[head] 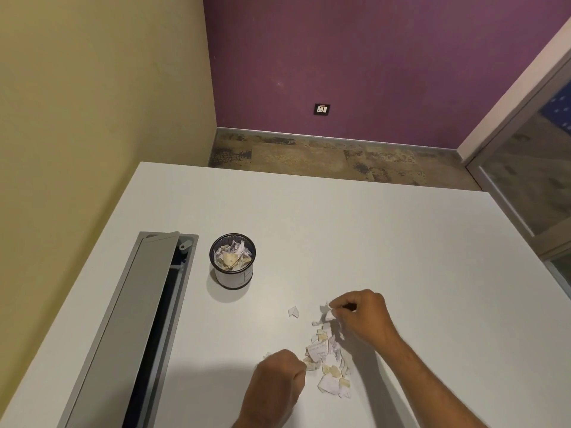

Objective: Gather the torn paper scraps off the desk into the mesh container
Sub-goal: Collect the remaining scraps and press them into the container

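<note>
In the head view, the right hand (360, 315) sits at the far end of a loose pile of torn paper scraps (329, 356) on the white counter (386, 242), its fingers curled and pinching a small white scrap (328, 313) at the top of the pile. The left hand (278, 378) lies at the near left edge of the same pile, knuckles up and fingers curled into a fist; a bit of paper shows at its fingertips where they meet the pile, so it appears to grip scraps, though most of what it holds is hidden. The pile runs between the two hands, white and cream pieces overlapping. One folded white piece (293, 312) lies alone on the counter, just left of the pile and apart from it.

The mesh container (232, 261), a small dark round cup, stands upright farther back and to the left, well apart from both hands. It is already filled close to its rim with white and cream scraps. Left of it, a long grey cable tray (145, 319) is set into the counter, its flap raised over a dark slot. Beyond the counter are a mottled floor (309, 156), a purple wall with a wall socket (322, 109), and a yellow wall at left.
</note>
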A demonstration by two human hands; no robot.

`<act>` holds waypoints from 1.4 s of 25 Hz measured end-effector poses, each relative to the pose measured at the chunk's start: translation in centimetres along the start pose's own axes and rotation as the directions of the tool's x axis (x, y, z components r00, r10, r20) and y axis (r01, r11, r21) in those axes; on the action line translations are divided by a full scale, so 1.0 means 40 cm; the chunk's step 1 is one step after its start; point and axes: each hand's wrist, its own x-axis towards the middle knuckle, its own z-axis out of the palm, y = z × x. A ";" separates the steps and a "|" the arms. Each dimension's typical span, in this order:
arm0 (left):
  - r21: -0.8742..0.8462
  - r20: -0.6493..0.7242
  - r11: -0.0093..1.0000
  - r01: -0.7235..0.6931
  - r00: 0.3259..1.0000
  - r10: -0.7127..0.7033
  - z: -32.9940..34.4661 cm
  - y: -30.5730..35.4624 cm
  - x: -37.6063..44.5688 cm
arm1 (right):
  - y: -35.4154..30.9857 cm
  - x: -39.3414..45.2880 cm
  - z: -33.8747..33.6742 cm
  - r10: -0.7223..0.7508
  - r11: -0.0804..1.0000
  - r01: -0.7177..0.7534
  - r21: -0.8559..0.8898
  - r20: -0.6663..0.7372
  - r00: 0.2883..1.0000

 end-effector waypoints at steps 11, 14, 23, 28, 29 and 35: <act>-0.398 -0.283 0.868 0.297 0.861 -0.424 -0.159 -0.014 -0.012 | -0.328 0.086 0.013 -0.124 0.805 0.126 0.579 -0.044 0.991; -0.479 -0.362 0.826 0.299 0.790 -0.496 -0.238 -0.014 0.014 | -0.424 0.136 0.096 -0.208 0.833 0.221 0.507 -0.083 0.975; -0.666 -0.311 0.651 0.365 0.657 -0.687 -0.437 -0.084 0.165 | -0.471 0.176 0.243 -0.433 0.898 0.435 -0.060 0.045 0.900; -0.529 -0.391 0.756 0.386 0.680 -0.620 -0.467 -0.120 0.243 | -0.442 0.163 0.215 -0.556 0.776 0.584 -0.240 0.177 0.812; -0.485 -0.399 0.782 0.391 0.697 -0.596 -0.466 -0.124 0.258 | -0.438 0.164 0.209 -0.569 0.766 0.598 -0.237 0.185 0.801; -0.239 -0.305 0.828 0.506 0.771 -0.559 -0.418 -0.145 0.332 | -0.384 0.152 0.147 -0.583 0.777 0.607 -0.165 0.175 0.794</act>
